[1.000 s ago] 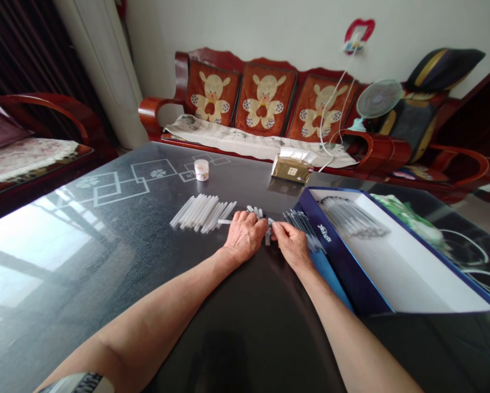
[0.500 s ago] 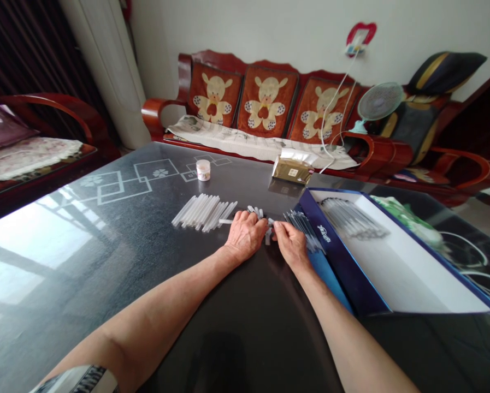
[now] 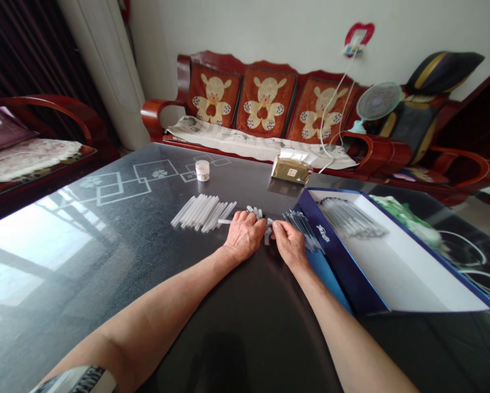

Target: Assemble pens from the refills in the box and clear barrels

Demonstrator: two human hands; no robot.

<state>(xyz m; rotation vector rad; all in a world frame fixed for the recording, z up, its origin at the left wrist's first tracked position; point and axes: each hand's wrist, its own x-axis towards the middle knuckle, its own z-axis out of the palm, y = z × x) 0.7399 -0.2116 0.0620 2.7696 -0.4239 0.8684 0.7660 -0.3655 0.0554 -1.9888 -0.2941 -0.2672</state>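
Note:
My left hand (image 3: 245,236) is closed around a whitish translucent pen barrel (image 3: 224,221), whose end sticks out on the left. Close on its right, my right hand (image 3: 289,240) has thumb and forefinger pinched at a small translucent pen cap (image 3: 269,222), partly hidden by the fingers. More small caps (image 3: 254,210) lie just beyond my left hand. To its left a row of similar pen barrels (image 3: 204,212) rests on the table. Thin dark pen refills (image 3: 304,229) lie beside my right hand.
A blue box (image 3: 417,273) with a white inside stands at the right, holding a bundle of slim, clear, dark-ended sticks (image 3: 353,218). Farther back on the dark table (image 3: 146,240) are a small white jar (image 3: 202,171) and a tissue pack (image 3: 290,169). A green-white bag (image 3: 408,221) lies behind the box.
Both hands hold almost the same place and grip. The whole view has shifted very slightly; nothing else visibly differs.

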